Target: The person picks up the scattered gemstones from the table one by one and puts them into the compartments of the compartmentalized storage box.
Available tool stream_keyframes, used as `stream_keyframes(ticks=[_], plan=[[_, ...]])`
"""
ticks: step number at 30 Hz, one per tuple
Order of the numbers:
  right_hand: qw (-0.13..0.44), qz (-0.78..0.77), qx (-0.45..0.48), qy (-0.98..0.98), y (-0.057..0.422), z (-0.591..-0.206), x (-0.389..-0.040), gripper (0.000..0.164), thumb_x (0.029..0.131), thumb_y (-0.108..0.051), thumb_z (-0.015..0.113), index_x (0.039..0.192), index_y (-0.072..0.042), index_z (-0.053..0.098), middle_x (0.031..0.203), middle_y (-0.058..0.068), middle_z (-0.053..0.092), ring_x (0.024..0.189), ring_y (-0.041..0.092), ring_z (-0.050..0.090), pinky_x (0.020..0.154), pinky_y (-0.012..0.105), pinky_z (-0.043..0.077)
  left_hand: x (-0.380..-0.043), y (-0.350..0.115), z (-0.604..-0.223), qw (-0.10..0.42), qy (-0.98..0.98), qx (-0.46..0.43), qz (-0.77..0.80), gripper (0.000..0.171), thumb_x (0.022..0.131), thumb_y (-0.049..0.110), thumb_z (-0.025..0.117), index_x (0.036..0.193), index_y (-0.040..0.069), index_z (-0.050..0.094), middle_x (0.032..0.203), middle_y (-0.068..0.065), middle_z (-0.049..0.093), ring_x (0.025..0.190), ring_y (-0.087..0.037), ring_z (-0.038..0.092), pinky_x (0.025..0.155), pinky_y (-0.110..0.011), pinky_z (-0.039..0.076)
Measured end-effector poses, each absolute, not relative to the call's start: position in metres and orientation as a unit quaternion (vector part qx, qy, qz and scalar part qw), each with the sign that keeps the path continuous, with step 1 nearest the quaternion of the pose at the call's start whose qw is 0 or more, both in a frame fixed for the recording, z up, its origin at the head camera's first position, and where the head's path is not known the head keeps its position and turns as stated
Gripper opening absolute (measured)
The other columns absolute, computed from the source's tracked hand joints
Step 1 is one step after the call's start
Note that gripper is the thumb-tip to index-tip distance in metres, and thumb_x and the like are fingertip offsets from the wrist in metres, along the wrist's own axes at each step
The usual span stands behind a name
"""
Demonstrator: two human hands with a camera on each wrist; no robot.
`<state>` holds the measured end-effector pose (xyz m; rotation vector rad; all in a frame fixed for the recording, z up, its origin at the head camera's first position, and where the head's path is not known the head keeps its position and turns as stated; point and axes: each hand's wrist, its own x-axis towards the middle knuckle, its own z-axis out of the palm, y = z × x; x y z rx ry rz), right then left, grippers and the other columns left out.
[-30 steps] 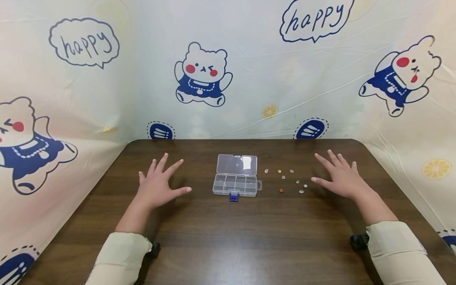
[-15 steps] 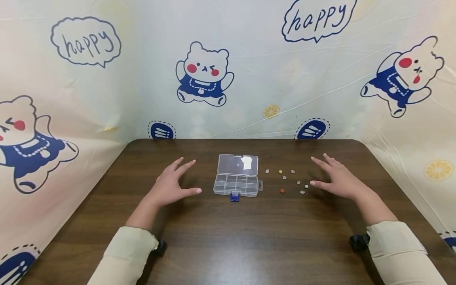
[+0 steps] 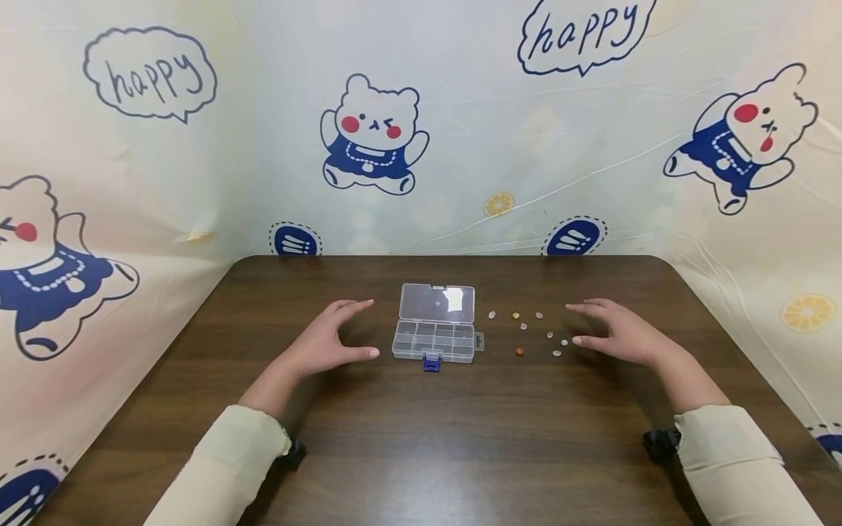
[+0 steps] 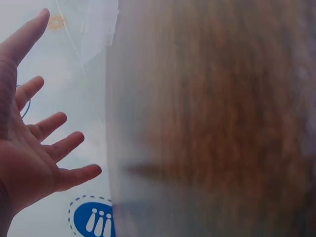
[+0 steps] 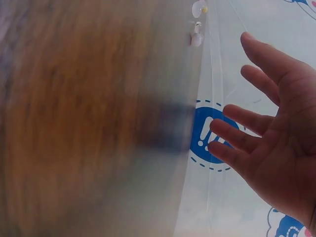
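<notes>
The left hand (image 3: 324, 342) is now nearer the divided plastic box (image 3: 444, 342), which sits left of the pebbles (image 3: 520, 351), lid (image 3: 424, 308) back likely so its slots (image 3: 426, 331) show, and it and the right hand (image 3: 620, 334) look wide and empty.

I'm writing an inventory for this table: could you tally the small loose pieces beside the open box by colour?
Reddish-orange piece: 1
Yellowish piece: 1
Pale or greyish pieces, too small to split further by shade: 6
Total: 8
</notes>
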<state>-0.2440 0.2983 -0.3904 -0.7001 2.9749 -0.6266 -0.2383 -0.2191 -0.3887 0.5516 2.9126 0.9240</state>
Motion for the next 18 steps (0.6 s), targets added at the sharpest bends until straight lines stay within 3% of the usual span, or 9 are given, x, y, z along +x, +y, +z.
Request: stream_keyframes(ticks=[7, 11, 18], plan=[[0.016, -0.218, -0.244, 0.945, 0.294, -0.392, -0.246, 0.061, 0.079, -0.027, 0.083, 0.131, -0.004, 0.06, 0.132, 0.024, 0.053, 0.123, 0.044, 0.047, 0.099, 0.061, 0.038, -0.242, -0.212, -0.39, 0.045, 0.92, 0.182, 0.344, 0.09, 0.074, 0.05, 0.082, 0.15, 0.024, 0.04, 0.15, -0.01, 0.036, 0.134, -0.036, 0.04, 0.104, -0.059, 0.035], [0.042, -0.239, -0.239, 0.94, 0.292, -0.392, -0.248, 0.049, 0.079, -0.021, 0.083, 0.122, -0.004, 0.067, 0.122, 0.018, 0.062, 0.114, 0.039, 0.055, 0.095, 0.058, 0.043, -0.244, -0.209, -0.389, 0.064, 0.905, 0.176, 0.381, 0.085, 0.076, 0.041, 0.083, 0.148, 0.023, 0.042, 0.149, -0.012, 0.038, 0.129, -0.036, 0.046, 0.1, -0.056, 0.041], [0.099, -0.289, -0.222, 0.926, 0.291, -0.394, -0.258, 0.031, 0.081, -0.013, 0.081, 0.109, -0.005, 0.073, 0.105, 0.008, 0.07, 0.09, 0.022, 0.064, 0.079, 0.039, 0.055, -0.25, -0.201, -0.393, 0.097, 0.878, 0.166, 0.438, 0.081, 0.075, 0.029, 0.087, 0.145, 0.019, 0.047, 0.146, -0.01, 0.044, 0.123, -0.032, 0.053, 0.093, -0.047, 0.049]])
